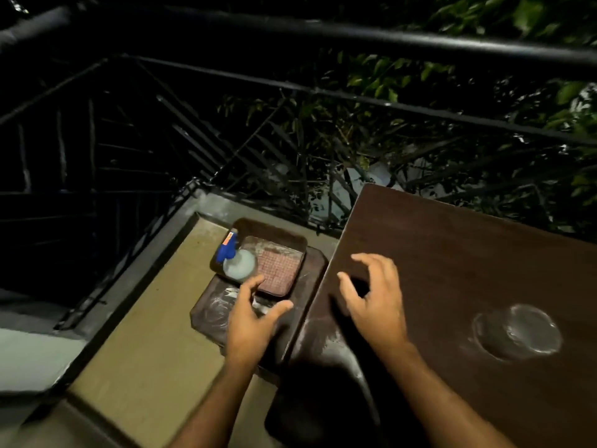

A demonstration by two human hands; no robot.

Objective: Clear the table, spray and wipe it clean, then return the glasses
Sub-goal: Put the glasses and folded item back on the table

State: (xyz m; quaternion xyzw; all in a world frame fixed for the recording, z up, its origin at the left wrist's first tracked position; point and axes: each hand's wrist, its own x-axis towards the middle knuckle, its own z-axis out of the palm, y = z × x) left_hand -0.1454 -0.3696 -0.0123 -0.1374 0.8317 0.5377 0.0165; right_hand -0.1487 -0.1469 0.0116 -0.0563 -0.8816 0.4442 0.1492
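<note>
A dark brown wooden table point(468, 260) fills the right side. One clear glass point(517, 333) stands on it at the right. Left of the table, on the floor, lie two stacked brown trays; the upper tray point(274, 236) holds a spray bottle point(237, 263) with a blue trigger and a reddish checked cloth point(279, 270). My left hand point(252, 318) hovers over the lower tray point(206, 313), fingers spread and empty, close to the bottle. My right hand point(374, 302) hangs above the table's left edge, fingers loosely curved, holding nothing.
A black metal railing point(355, 98) runs behind the table and trays, with leafy branches beyond it. The trays sit on a tan floor point(145, 334) bordered by a grey kerb. A dark chair back point(323, 399) shows below the table edge.
</note>
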